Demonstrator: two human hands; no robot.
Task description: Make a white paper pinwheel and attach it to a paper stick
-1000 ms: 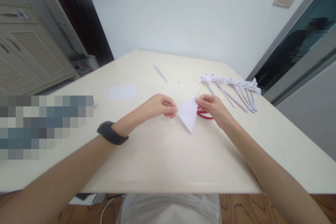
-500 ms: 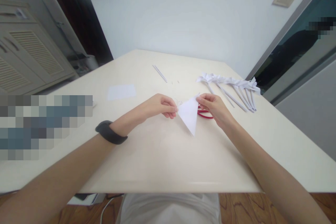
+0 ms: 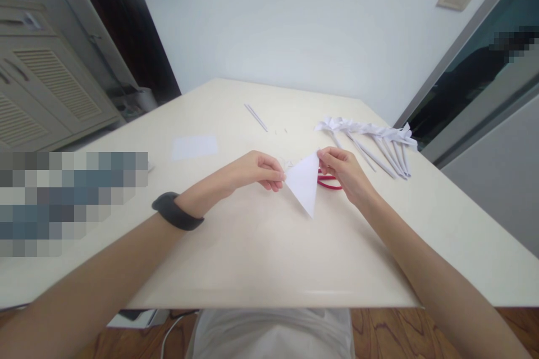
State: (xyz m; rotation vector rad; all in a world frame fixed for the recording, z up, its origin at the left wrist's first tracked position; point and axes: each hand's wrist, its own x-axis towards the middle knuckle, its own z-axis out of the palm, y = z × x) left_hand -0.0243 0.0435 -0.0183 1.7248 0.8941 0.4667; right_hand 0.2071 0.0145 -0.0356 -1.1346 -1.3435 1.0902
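A triangular piece of white paper [image 3: 305, 182] is stretched between my two hands, its lowest point hanging toward me. My left hand [image 3: 265, 172], with a black band on the wrist, pinches the left corner between thumb and fingers. With its fingertips my right hand [image 3: 340, 164] grips the upper right corner. Behind the paper and partly under my right hand lie red-handled scissors [image 3: 330, 181], mostly hidden. Small paper scraps [image 3: 288, 164] lie just beyond the triangle.
Paper flowers on rolled stems [image 3: 370, 132] are lined up at the right on the white table [image 3: 269, 258]. Two thin paper sticks [image 3: 256, 118] lie at the back. To the left rests a flat white paper sheet [image 3: 195, 147]. A wall [image 3: 269, 22] borders the far edge.
The paper's upper right corner looks slightly flatter against my right fingertips. Otherwise both hands keep nearly the same place and grip.
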